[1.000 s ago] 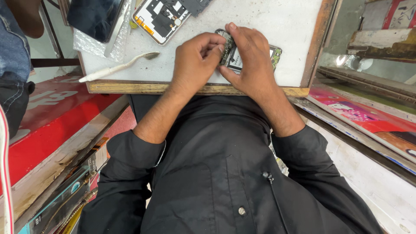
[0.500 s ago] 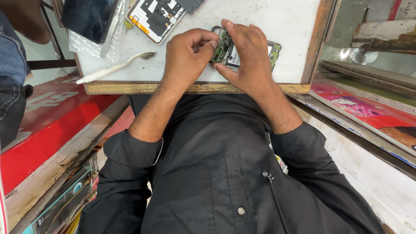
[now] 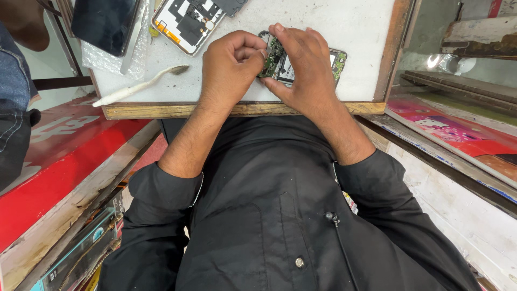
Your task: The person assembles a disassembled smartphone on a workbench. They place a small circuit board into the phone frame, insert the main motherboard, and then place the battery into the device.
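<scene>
A small green circuit board (image 3: pixel 276 55) stands tilted above an opened phone body (image 3: pixel 335 59) on the white worktop (image 3: pixel 350 27). My left hand (image 3: pixel 234 64) is curled, its fingertips pinching the board's left edge. My right hand (image 3: pixel 304 67) grips the board from the right and covers most of the phone body. What lies under my palms is hidden.
A second opened phone (image 3: pixel 188 19) lies at the back, a dark phone screen (image 3: pixel 105 24) on bubble wrap to its left. A white toothbrush (image 3: pixel 140 85) rests near the wooden front edge (image 3: pixel 161 110). Another person's jeans (image 3: pixel 13 81) are at far left. A red counter (image 3: pixel 64 167) runs below.
Both hands have stayed on the board over the phone body. The left fingers have curled tighter at the board's edge; the camera has tilted slightly.
</scene>
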